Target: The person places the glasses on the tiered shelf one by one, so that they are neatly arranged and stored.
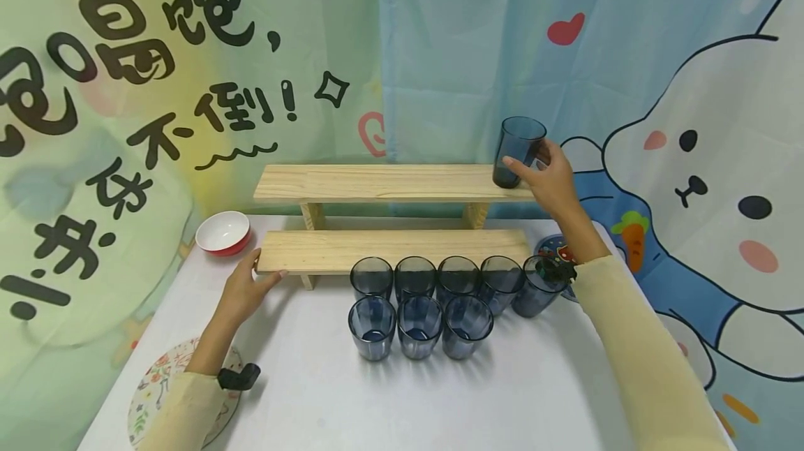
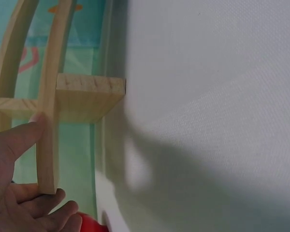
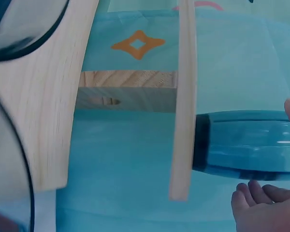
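A two-tier wooden shelf (image 1: 377,183) stands on the white-covered table. My left hand (image 1: 246,289) grips the left end of its lower board (image 1: 389,248); the left wrist view shows the thumb on one face and fingers around the end. At the right end of the upper board, my right hand (image 1: 545,175) holds a blue drinking glass (image 1: 518,151) upright, thumb across its near side. In the right wrist view the glass base (image 3: 203,142) meets the board. Several more blue glasses (image 1: 467,329) stand before the shelf in two rows, the rightmost back one (image 1: 537,294) appearing tilted.
Left of the shelf sits a red bowl with a white inside (image 1: 222,233). A floral plate (image 1: 153,385) lies under my left forearm. Behind my right wrist is a partly hidden blue patterned dish (image 1: 551,247). A printed curtain (image 1: 440,53) hangs behind the table.
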`<act>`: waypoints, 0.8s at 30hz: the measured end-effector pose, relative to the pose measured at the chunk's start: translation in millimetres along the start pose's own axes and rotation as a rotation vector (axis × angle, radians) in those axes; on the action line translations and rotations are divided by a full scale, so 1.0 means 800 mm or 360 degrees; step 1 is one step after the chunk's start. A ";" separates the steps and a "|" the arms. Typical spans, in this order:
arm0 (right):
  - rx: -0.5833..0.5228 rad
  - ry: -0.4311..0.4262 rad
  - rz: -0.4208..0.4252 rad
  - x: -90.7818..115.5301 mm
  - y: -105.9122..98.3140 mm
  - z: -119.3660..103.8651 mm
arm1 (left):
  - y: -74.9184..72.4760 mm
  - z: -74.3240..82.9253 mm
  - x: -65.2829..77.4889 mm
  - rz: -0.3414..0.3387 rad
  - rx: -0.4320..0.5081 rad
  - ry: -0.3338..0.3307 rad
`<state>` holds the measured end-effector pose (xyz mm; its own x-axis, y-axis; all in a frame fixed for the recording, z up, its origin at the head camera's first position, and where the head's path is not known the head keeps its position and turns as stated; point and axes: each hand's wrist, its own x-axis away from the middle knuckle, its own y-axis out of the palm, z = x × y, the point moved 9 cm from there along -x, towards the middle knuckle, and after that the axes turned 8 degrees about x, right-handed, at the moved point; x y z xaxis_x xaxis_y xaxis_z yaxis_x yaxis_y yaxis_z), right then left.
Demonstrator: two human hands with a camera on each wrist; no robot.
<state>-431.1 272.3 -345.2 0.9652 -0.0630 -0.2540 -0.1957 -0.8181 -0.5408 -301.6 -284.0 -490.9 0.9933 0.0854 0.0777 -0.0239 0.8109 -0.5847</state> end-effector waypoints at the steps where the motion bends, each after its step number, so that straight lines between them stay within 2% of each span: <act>1: 0.0001 -0.0011 0.0022 0.004 -0.005 -0.001 | 0.000 0.000 0.000 0.0001 0.0006 0.0001; 4: 0.0007 -0.0013 0.0186 0.022 -0.026 -0.005 | 0.001 -0.002 -0.001 -0.0003 0.0005 0.0003; 7: -0.0030 -0.0013 0.0356 0.052 -0.046 -0.007 | 0.002 -0.003 -0.001 -0.0003 0.0014 0.0005; 9: -0.0044 -0.0002 0.0401 0.076 -0.053 -0.006 | 0.001 -0.002 0.000 0.0002 0.0016 0.0012; 14: -0.0076 0.0104 0.0335 0.142 -0.058 0.004 | -0.001 0.002 0.001 0.0013 0.0017 0.0036; 18: -0.0103 0.0177 0.0266 0.194 -0.050 0.016 | -0.001 0.003 0.002 0.0002 0.0006 0.0023; 21: -0.0208 0.0172 0.0185 0.231 -0.030 0.022 | 0.000 0.002 0.002 -0.0005 -0.0003 0.0007; 24: -0.0326 0.0151 0.0091 0.266 0.003 0.023 | 0.001 0.001 0.003 -0.0012 -0.0006 -0.0001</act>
<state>-229.1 267.9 -415.3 0.9674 -0.1583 -0.1978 -0.2207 -0.9100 -0.3511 -299.7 -282.5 -490.5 0.9934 0.0795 0.0828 -0.0158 0.8092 -0.5873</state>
